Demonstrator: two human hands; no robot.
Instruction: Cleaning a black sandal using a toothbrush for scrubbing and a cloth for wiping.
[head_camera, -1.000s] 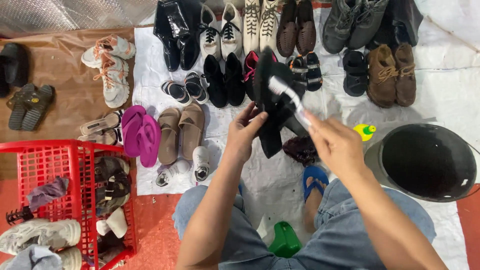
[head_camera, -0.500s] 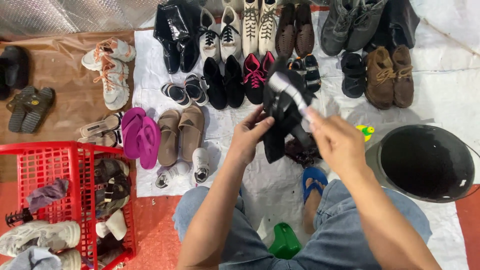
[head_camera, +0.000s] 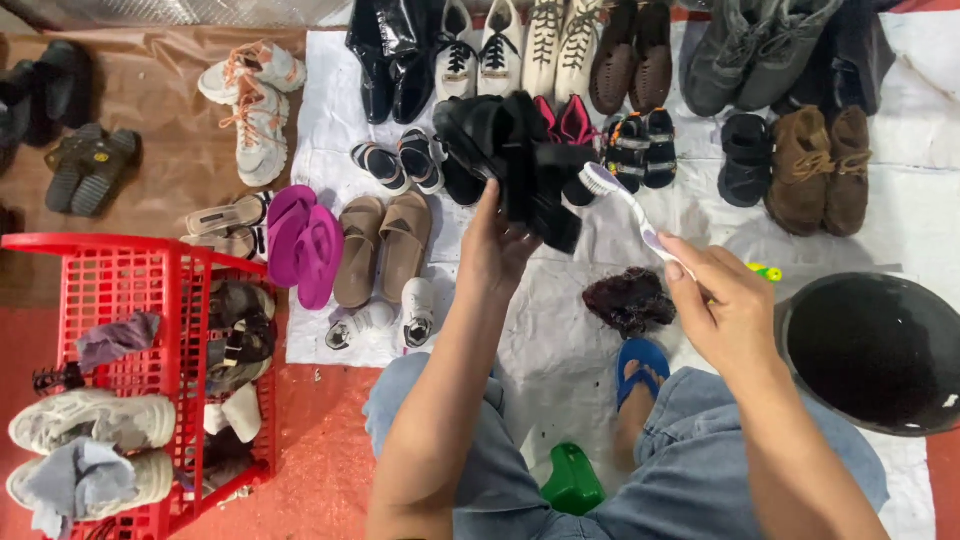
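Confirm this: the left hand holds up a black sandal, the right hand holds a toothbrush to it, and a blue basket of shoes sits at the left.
Not quite: the head view shows the basket is red, not blue. The left hand holds the black sandal; the right hand holds the toothbrush near it.

I see a matt black sandal (head_camera: 520, 160), a white plastic toothbrush (head_camera: 628, 208), a glossy black basin (head_camera: 880, 350), and a red plastic basket (head_camera: 120, 290)

A single head-worn camera looks steeply down from above the person's lap — close over the left hand (head_camera: 497, 250) and right hand (head_camera: 727, 312), which fill the lower middle. It faces forward over a white plastic sheet (head_camera: 940, 220) with rows of shoes, a red plastic crate (head_camera: 120, 262) at left, and a black round basin (head_camera: 880, 350) at right.
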